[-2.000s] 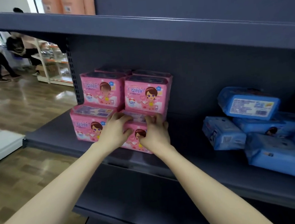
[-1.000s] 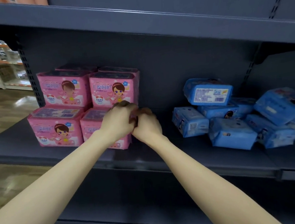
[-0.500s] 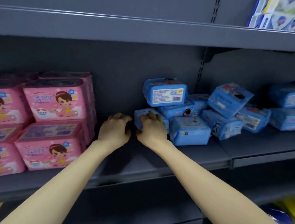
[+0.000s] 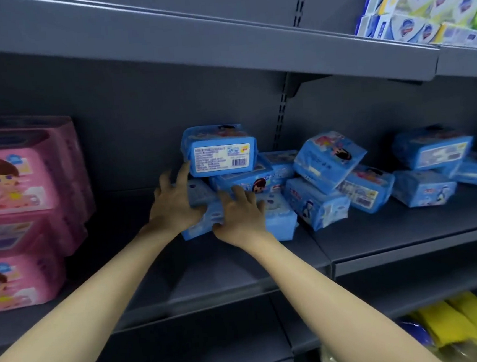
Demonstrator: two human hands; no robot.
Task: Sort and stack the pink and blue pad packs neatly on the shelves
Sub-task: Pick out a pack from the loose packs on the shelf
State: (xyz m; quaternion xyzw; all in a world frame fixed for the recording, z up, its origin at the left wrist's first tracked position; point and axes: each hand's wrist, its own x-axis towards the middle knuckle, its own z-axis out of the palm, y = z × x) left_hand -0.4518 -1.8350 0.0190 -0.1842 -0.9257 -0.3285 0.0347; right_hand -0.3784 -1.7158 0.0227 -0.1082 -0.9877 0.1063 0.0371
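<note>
Pink pad packs [image 4: 15, 183] stand stacked two high at the left of the grey shelf [image 4: 409, 235]. Several blue pad packs lie in a loose heap at the middle and right. One blue pack with a barcode label [image 4: 220, 150] sits on top of the heap. My left hand [image 4: 176, 206] has its fingers spread against the left end of the lowest blue pack [image 4: 201, 194], with its index finger reaching up to the labelled pack. My right hand [image 4: 240, 218] rests flat, fingers straight, on top of the front blue pack [image 4: 281, 220].
The upper shelf edge [image 4: 220, 46] overhangs the packs. White, blue and green boxes [image 4: 418, 6] stand on that upper shelf at the right. Yellow goods [image 4: 460, 323] lie on the bottom shelf at the right. Bare shelf surface separates the pink stack from the blue heap.
Both hands left the pink stack and moved right to the blue heap. My view panned right with them, and the fingers went from curled to spread.
</note>
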